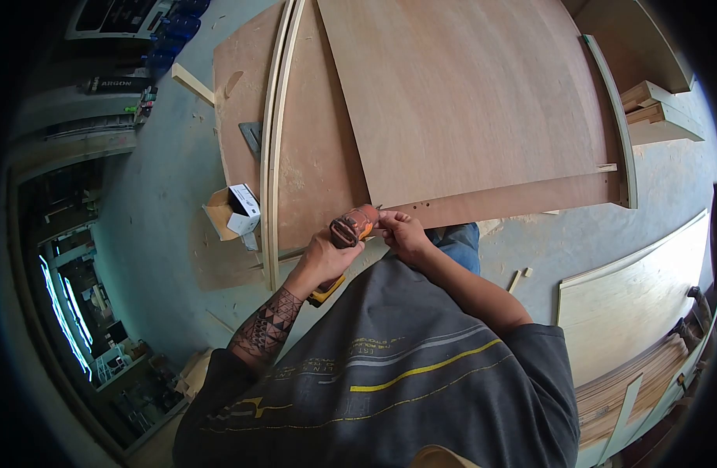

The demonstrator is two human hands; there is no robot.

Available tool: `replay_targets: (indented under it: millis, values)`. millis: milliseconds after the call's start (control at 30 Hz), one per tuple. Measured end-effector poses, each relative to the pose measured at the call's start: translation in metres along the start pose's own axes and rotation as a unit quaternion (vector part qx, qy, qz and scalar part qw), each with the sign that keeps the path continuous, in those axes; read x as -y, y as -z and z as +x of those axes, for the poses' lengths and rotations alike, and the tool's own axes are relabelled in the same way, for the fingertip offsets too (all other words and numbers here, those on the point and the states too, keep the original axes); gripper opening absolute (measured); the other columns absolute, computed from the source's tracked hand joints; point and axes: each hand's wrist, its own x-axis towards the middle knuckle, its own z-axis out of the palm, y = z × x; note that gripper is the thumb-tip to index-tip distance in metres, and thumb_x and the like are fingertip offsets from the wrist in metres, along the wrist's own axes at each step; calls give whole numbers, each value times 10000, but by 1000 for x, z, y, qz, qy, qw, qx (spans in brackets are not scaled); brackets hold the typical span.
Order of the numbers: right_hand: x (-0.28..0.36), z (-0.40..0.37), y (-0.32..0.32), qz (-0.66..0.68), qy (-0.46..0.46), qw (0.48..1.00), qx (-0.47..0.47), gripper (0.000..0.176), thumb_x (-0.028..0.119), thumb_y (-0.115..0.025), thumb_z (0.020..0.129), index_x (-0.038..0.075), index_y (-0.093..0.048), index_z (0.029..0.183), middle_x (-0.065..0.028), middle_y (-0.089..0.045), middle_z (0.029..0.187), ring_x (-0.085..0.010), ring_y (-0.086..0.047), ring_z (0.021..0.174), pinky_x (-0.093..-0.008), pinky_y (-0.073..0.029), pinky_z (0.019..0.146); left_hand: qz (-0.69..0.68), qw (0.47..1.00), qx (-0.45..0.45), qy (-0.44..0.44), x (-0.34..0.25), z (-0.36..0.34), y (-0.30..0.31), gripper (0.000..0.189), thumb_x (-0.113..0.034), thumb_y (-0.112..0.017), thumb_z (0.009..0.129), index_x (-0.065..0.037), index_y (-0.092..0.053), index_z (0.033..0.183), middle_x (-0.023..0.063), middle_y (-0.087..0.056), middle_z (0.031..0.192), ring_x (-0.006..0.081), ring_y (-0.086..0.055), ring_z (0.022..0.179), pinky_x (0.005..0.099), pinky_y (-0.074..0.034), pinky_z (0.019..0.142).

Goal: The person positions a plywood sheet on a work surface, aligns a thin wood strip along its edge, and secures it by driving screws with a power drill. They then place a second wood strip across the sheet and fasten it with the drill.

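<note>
My left hand (327, 259) is wrapped around the grip of an orange and black cordless drill (354, 224), its yellow-edged base showing below my wrist. The drill's front end points right, toward the near corner of a large plywood panel (467, 101). Just beside that front end, my right hand (405, 233) is closed in a pinch; whatever lies between its fingertips is hidden or too small to name. A reddish-brown wood strip (514, 196) with several small dark holes runs along the panel's near edge, close to my right hand.
Long wood battens (277, 140) lie left of the panel. Beyond them are an opened cardboard box (240, 210) and a dark flat tool (251, 139). A pale board (635, 296) leans at the right. Wood scraps (517, 279) and shavings dot the floor.
</note>
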Motion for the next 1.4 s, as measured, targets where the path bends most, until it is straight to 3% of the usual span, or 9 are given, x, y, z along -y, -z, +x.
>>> replay_targets:
  millis: [100, 167, 233, 300, 433, 1100, 1200, 1267, 1400]
  values:
    - [16, -13, 7, -238, 55, 966, -90, 148, 193, -705, 1030, 45, -705, 1034, -5, -718, 839, -100, -561, 603, -258, -468, 571, 0, 1000, 7, 17, -6, 4, 5, 427, -273, -768, 877, 25, -698, 1174, 240, -753, 1028, 334, -762, 1000, 407, -589, 867]
    - [34, -19, 11, -488, 321, 800, -134, 192, 205, -754, 977, 29, -710, 1038, -65, -736, 806, -157, -553, 540, -293, -462, 554, -18, 1000, -11, -1, 1, 6, 3, 387, -277, -743, 880, 21, -705, 1124, 235, -748, 981, 322, -766, 942, 405, -589, 831]
    - [65, -39, 1, -556, 337, 747, -136, 239, 196, -778, 912, 52, -710, 1091, -82, -717, 865, -235, -617, 673, -351, -512, 657, -8, 1000, 12, 27, -13, 7, 11, 391, -282, -738, 881, 22, -705, 1125, 230, -748, 974, 316, -765, 929, 402, -589, 826]
    - [81, -38, 14, -753, 452, 465, -113, 306, 193, -798, 845, 97, -692, 1116, -81, -688, 956, -310, -642, 893, -418, -524, 797, 4, 998, 38, 55, -15, 8, 14, 395, -288, -734, 883, 22, -705, 1126, 224, -749, 968, 310, -764, 917, 399, -588, 821]
    - [95, -23, 31, -798, 458, 391, -13, 226, 194, -746, 859, 126, -661, 1058, -53, -653, 967, -282, -622, 963, -408, -497, 837, -8, 999, 24, 29, -8, 10, 7, 384, -279, -726, 885, 19, -702, 1125, 222, -754, 960, 324, -765, 938, 406, -587, 832]
    - [111, -7, 43, -768, 479, 420, 65, 148, 191, -695, 866, 138, -624, 984, -18, -668, 911, -235, -659, 867, -384, -519, 804, -1, 998, 44, 35, 15, 24, -15, 392, -265, -703, 910, 3, -692, 1196, 205, -757, 1092, 317, -745, 1065, 413, -574, 914]
    - [112, -7, 43, -767, 482, 418, 65, 145, 191, -691, 870, 137, -618, 983, -18, -667, 912, -235, -658, 868, -384, -519, 804, -10, 999, -13, -31, 14, 25, -20, 329, -250, -705, 915, 13, -702, 1113, 163, -762, 950, 262, -768, 882, 394, -596, 785]
    - [112, -7, 44, -764, 488, 416, 65, 141, 190, -688, 872, 137, -615, 981, -17, -665, 913, -235, -658, 866, -385, -519, 804, -52, 993, 46, 98, 4, 25, -18, 250, -247, -702, 936, -6, -713, 1002, 72, -710, 756, 164, -710, 638, 345, -570, 607]
    - [111, -5, 46, -762, 505, 401, 59, 129, 182, -679, 877, 140, -612, 979, -14, -661, 910, -228, -655, 861, -382, -516, 793, -102, 988, 35, 109, 12, 24, -31, 210, -248, -693, 960, -40, -715, 933, -9, -627, 640, 80, -609, 506, 286, -508, 501]
